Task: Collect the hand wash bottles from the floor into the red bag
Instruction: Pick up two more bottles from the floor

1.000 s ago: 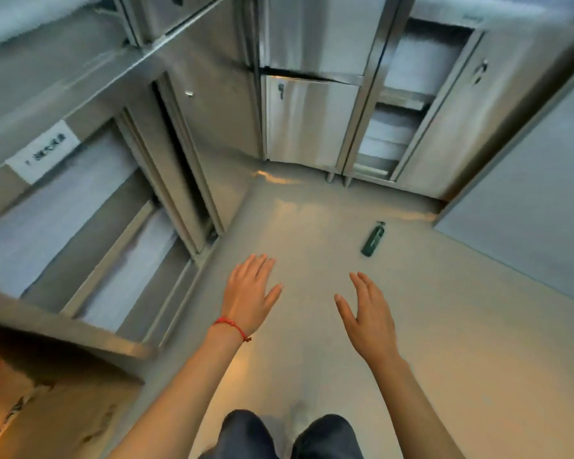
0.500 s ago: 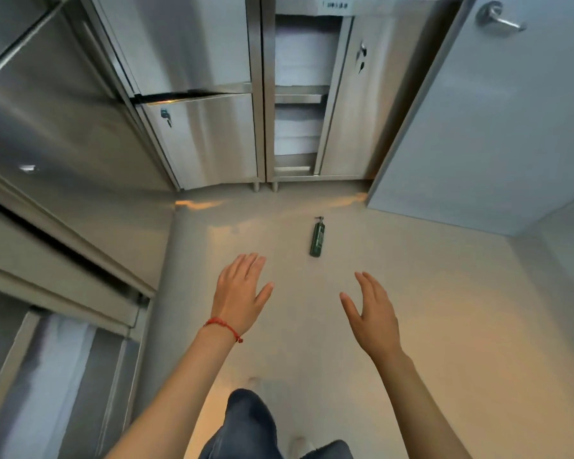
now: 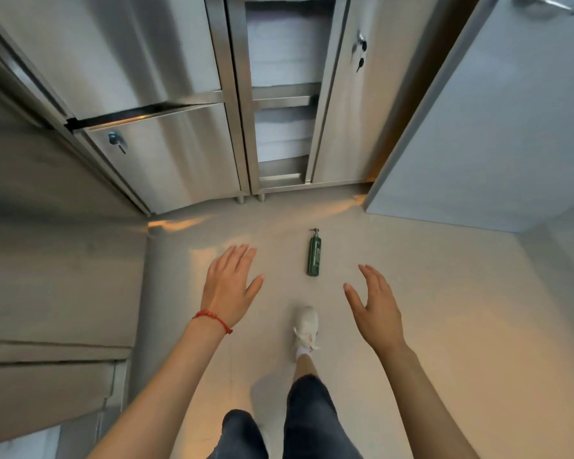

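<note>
A dark green hand wash bottle [image 3: 314,255] with a pump top lies on its side on the pale floor, pump pointing away from me. My left hand [image 3: 230,285], with a red string on the wrist, hovers open to the bottle's left. My right hand [image 3: 375,306] hovers open to its lower right. Neither hand touches the bottle and both are empty. The red bag is out of view.
Steel cabinets [image 3: 166,150] line the left and far side; one compartment [image 3: 282,94] stands open with white stacks inside. A grey door [image 3: 497,127] with a handle is at the right. My white shoe [image 3: 306,326] is stepping forward just below the bottle.
The view has swung right and closer to the bottle, which now lies between my hands. My right foot has stepped forward into view. Both hands stay open and empty.
</note>
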